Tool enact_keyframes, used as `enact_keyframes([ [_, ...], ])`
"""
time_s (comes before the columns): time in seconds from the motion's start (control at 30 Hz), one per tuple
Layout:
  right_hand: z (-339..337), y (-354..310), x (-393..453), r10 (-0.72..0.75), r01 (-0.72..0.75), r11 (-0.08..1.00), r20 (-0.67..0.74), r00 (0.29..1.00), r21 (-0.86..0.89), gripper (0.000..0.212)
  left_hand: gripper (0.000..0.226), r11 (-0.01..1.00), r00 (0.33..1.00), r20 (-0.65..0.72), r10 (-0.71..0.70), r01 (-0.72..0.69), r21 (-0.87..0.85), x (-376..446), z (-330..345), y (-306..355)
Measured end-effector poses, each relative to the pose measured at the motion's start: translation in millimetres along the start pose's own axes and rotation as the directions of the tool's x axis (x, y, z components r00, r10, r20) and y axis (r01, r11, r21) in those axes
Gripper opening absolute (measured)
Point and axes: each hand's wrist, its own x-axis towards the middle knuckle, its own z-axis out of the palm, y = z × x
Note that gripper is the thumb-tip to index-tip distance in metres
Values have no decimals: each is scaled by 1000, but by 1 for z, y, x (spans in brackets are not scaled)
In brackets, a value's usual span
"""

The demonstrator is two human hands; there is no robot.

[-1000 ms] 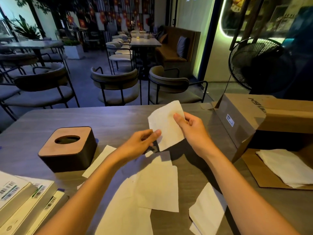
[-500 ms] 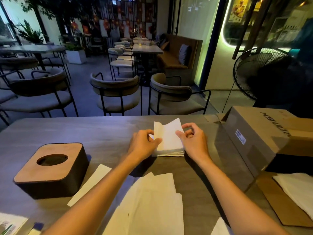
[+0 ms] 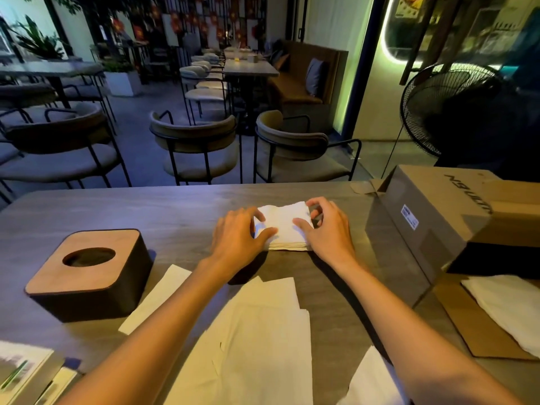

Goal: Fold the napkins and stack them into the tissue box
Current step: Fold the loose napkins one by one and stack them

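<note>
Nearest the person, below both wrists, loose unfolded napkins [image 3: 257,340] lie spread flat on the surface [image 3: 163,211], with another sheet [image 3: 155,299] to the left of the left forearm. Further out, the left hand [image 3: 233,238] and the right hand [image 3: 327,229] rest on either end of a small stack of folded napkins [image 3: 285,226]. The left thumb and fingertips press down on its left edge, while the right hand's bent fingers pinch the far right corner. The paper looks thin, soft and very light, so it should crease easily, tear if tugged and slide apart; holding the stack by both short ends, pressed together, seems safest. Well to the left of the left hand stands the tissue box [image 3: 87,273], its oval slot dark. Right of the right hand sits a cardboard carton [image 3: 438,223].
</note>
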Motion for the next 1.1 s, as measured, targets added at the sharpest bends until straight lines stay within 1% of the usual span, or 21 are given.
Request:
enact_keyframes([
  [0.03,-4,-3,-5,-14,14,1000,-1,1000,-5,36,43,1000,999,52,15,-15,14,-6,-8,4],
  [0.07,-8,-6,-10,-27,27,1000,4,1000,-14,34,43,1000,990,138,18,-21,19,-12,-15,7],
  [0.1,-13,-9,-17,-39,39,999,13,999,-24,32,46,999,968,249,19,-25,21,-20,-25,11],
  [0.17,-20,-15,-32,-48,49,998,40,998,-36,30,53,996,894,447,29,-63,60,-39,-42,12],
  [0.23,-27,-20,-49,-48,52,998,101,994,-38,27,52,975,840,540,50,-159,157,-58,-54,12],
  [0.27,-31,-23,-57,-49,55,998,158,986,-35,27,46,962,834,547,71,-201,183,-66,-58,10],
  [0.3,-34,-25,-65,-42,49,998,236,971,-25,26,38,961,839,537,90,-214,173,-73,-59,9],
  [0.37,-40,-29,-76,-8,16,1000,412,911,-16,28,26,983,859,500,108,-168,76,-80,-61,7],
  [0.43,-45,-32,-82,18,12,999,536,844,-52,38,20,993,873,476,105,-121,2,-84,-64,8],
  [0.5,-51,-35,-88,27,44,993,589,807,-106,45,15,989,892,430,141,-113,-91,-86,-68,10],
  [0.53,-54,-36,-90,21,57,992,605,796,-109,42,11,980,905,390,168,-108,-170,-88,-71,13],
  [0.6,-60,-38,-94,5,37,998,629,777,-53,26,5,942,937,303,175,-70,-328,-91,-79,20],
  [0.67,-66,-40,-95,-13,-12,999,629,777,35,18,11,898,966,213,149,-42,-439,-91,-87,26],
  [0.73,-71,-43,-95,-30,-58,990,591,806,130,18,27,842,980,173,97,11,-539,-90,-91,28],
  [0.8,-74,-48,-93,-53,-93,963,519,853,252,20,52,768,971,239,15,142,-625,-91,-92,28],
  [0.83,-75,-49,-90,-64,-94,950,479,875,298,20,60,732,958,285,-18,207,-649,-91,-91,28],
  [0.87,-76,-53,-88,-77,-86,939,446,892,332,20,63,705,949,312,-31,243,-667,-91,-89,28],
  [0.9,-77,-56,-86,-83,-76,935,422,903,346,20,61,687,950,309,-33,247,-684,-90,-87,27],
  [0.93,-77,-57,-84,-82,-69,935,402,912,349,19,54,675,958,285,-43,238,-698,-89,-84,28],
  [1.0,-75,-59,-79,-65,-75,937,380,923,341,17,39,653,968,221,-116,242,-718,-84,-78,30],
  [1.1,-68,-53,-72,-26,-102,945,382,924,310,9,35,595,956,194,-221,289,-750,-73,-69,36],
])
